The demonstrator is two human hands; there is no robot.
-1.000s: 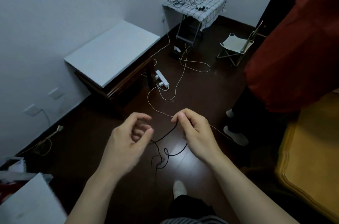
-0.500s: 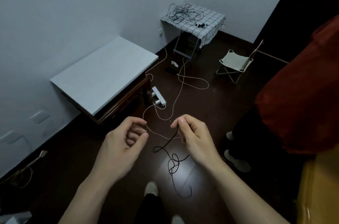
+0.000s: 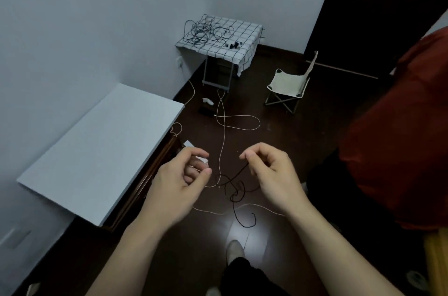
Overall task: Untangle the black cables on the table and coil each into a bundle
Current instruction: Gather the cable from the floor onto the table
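right hand (image 3: 271, 174): grip clamped on the black cable (image 3: 234, 195), pinched between thumb and forefinger.
left hand (image 3: 177, 184): fingers curled, thumb tip just beside the cable's low stretch; cannot tell whether its grip holds anything.
black cable: hangs from the right hand in knotted loops above the floor (image 3: 303, 130), its free end curling below.
cable tangle (image 3: 206, 31): on the left half of the checked worktop (image 3: 244, 36) against the far wall.
white cord (image 3: 224, 130): looped across the floor.
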